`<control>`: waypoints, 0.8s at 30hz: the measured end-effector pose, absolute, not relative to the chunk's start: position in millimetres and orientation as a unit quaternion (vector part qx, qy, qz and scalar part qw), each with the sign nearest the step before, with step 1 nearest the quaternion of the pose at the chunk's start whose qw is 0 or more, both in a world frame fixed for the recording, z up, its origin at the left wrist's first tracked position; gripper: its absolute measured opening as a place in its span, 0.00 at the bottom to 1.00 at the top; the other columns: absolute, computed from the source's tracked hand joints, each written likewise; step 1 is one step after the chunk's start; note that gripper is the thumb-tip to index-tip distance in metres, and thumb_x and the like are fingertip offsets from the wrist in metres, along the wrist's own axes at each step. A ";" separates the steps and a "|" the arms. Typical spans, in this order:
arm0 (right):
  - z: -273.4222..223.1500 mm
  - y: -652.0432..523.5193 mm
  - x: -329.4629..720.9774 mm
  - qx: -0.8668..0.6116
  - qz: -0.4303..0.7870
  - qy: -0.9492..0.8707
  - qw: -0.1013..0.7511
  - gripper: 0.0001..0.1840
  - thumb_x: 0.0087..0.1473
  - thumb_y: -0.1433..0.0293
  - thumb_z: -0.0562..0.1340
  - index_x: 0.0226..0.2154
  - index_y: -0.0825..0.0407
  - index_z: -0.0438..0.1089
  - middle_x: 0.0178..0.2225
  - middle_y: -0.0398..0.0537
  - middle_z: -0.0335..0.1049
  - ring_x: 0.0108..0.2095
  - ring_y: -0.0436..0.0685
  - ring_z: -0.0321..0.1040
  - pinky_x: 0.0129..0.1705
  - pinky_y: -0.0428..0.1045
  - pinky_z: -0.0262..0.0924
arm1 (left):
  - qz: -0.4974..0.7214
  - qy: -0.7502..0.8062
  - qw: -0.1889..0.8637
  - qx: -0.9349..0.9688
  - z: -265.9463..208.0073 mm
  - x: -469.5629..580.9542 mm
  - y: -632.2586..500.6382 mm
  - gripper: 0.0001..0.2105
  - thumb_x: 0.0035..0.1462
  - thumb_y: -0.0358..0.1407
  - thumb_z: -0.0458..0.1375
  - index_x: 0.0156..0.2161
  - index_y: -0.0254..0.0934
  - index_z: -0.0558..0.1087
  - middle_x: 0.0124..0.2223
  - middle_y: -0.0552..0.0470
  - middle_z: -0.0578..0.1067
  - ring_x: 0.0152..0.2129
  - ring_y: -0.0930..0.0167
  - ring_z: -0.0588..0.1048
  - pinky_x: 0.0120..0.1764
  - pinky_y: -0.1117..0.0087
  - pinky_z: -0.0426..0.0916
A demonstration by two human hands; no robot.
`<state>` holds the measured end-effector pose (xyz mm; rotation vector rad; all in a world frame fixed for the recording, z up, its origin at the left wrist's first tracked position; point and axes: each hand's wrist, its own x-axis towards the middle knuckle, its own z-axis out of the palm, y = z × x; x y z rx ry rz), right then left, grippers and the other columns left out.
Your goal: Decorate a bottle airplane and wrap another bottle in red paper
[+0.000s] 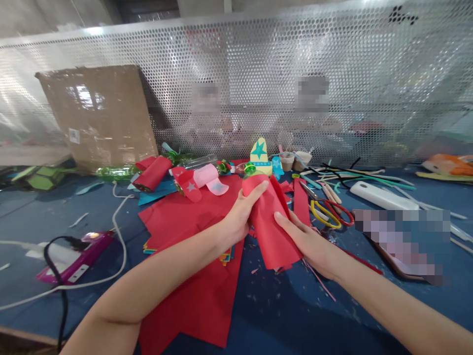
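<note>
Head view: red sheet (271, 231) wrapped round green bottle (251, 169), held mid-scene over table (277, 320). Far end gripped by L hand (240, 217), thumb on top; R side held by R hand (314, 246), fingers narrow. Sheet best kept taut, edges squared, w/o squashing bottle; scissors (326, 213) to R best avoided.
</note>
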<state>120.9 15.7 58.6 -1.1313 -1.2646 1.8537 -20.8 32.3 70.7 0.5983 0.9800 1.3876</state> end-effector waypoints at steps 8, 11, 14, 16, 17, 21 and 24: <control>61.6 15.2 120.1 -0.450 0.680 -0.485 0.316 0.37 0.49 0.48 0.62 0.59 0.40 0.57 0.51 0.44 0.71 0.45 0.58 0.72 0.49 0.54 0.68 | 0.582 0.431 0.633 0.273 70.0 -26.2 37.4 0.25 0.40 0.51 0.68 0.41 0.40 0.72 0.37 0.48 0.79 0.33 0.63 0.77 0.36 0.66 0.72; 59.8 18.1 121.9 -0.439 0.649 -0.538 0.310 0.39 0.50 0.46 0.59 0.61 0.40 0.54 0.53 0.43 0.69 0.49 0.58 0.70 0.51 0.53 0.66 | 0.578 0.418 0.637 0.294 71.6 -29.3 39.0 0.25 0.41 0.53 0.66 0.41 0.40 0.73 0.39 0.47 0.79 0.33 0.64 0.77 0.35 0.66 0.72; 56.7 20.7 123.3 -0.422 0.599 -0.605 0.312 0.39 0.52 0.48 0.59 0.63 0.41 0.51 0.55 0.42 0.67 0.51 0.60 0.68 0.52 0.55 0.66 | 0.587 0.388 0.630 0.328 73.2 -32.0 39.7 0.21 0.41 0.48 0.69 0.39 0.38 0.74 0.38 0.48 0.79 0.32 0.66 0.77 0.35 0.68 0.72; 55.1 21.1 123.5 -0.420 0.565 -0.640 0.308 0.41 0.52 0.49 0.58 0.64 0.43 0.49 0.56 0.44 0.65 0.52 0.61 0.67 0.52 0.55 0.65 | 0.600 0.375 0.620 0.340 73.6 -32.7 39.5 0.19 0.40 0.44 0.70 0.38 0.37 0.75 0.36 0.49 0.79 0.31 0.67 0.76 0.35 0.68 0.72; 54.6 20.8 123.5 -0.422 0.552 -0.652 0.303 0.42 0.52 0.48 0.58 0.64 0.44 0.48 0.57 0.45 0.64 0.52 0.61 0.66 0.53 0.55 0.65 | 0.606 0.370 0.615 0.342 73.6 -32.5 39.1 0.19 0.40 0.42 0.70 0.37 0.37 0.74 0.35 0.49 0.79 0.30 0.68 0.76 0.35 0.69 0.72; 54.4 16.5 123.1 -0.443 0.535 -0.660 0.287 0.46 0.52 0.46 0.56 0.66 0.46 0.41 0.57 0.48 0.63 0.53 0.63 0.65 0.54 0.58 0.63 | 0.626 0.366 0.606 0.327 73.7 -29.2 36.4 0.18 0.40 0.40 0.70 0.37 0.36 0.74 0.34 0.50 0.78 0.28 0.70 0.76 0.35 0.69 0.72; 56.4 13.1 123.0 -0.425 0.540 -0.663 0.298 0.46 0.53 0.46 0.55 0.66 0.44 0.37 0.61 0.46 0.57 0.57 0.62 0.60 0.57 0.57 0.59 | 0.640 0.377 0.598 0.302 75.2 -27.4 35.0 0.18 0.40 0.40 0.70 0.37 0.37 0.73 0.32 0.51 0.77 0.27 0.69 0.75 0.35 0.66 0.72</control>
